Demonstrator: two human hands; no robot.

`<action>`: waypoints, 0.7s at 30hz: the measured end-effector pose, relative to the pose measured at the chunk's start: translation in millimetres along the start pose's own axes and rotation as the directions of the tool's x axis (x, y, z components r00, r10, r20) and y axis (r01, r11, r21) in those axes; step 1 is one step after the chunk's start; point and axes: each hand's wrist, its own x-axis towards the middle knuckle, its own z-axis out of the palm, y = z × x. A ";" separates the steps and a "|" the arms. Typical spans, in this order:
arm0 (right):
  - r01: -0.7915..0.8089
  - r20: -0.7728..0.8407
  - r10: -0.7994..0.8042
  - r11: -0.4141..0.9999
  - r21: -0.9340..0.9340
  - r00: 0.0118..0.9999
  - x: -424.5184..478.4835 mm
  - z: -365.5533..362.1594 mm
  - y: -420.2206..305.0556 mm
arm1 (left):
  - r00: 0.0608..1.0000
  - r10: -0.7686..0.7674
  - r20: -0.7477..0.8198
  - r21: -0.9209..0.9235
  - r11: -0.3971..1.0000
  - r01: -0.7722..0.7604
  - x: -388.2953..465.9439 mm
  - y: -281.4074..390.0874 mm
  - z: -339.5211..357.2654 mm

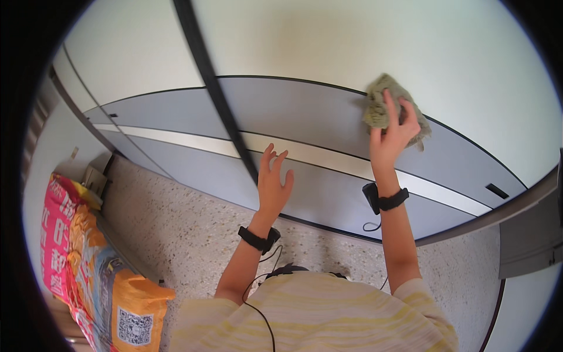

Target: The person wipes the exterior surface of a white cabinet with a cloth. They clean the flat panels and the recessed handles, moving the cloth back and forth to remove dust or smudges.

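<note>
My right hand (393, 134) presses a greenish-grey cloth (382, 103) against the sliding door (303, 99) of a wardrobe-like cabinet. The cloth lies across the dark line between the pale upper panel and the grey-blue band. Lower and to the left, my left hand (273, 185) is raised in front of the door with its fingers apart, holding nothing. Whether its fingertips touch the panel I cannot tell. Each wrist wears a black strap with a small dark device and a thin cable.
Colourful printed plastic bags (140, 295) stand on the speckled floor (198, 246) at the left, by a pale wall. A dark vertical door edge (215, 92) runs left of my hands. A grey furniture piece (528, 242) stands at the right.
</note>
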 end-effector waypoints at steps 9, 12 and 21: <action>-0.077 0.087 0.063 0.982 0.174 0.994 -48.5 114.6 -118.6 | 0.969 -0.214 -0.119 0.066 0.973 0.223 -58.1 -121.6 -155.6; -0.096 -0.068 0.126 0.939 0.331 0.990 -35.5 137.7 -148.0 | 0.955 -0.237 -0.180 0.055 0.967 0.250 -63.8 -146.2 -188.6; 0.061 0.081 -0.113 0.877 0.477 0.990 -27.5 230.0 -268.6 | 0.911 -0.345 -0.228 0.004 0.935 0.355 -88.2 -183.0 -217.7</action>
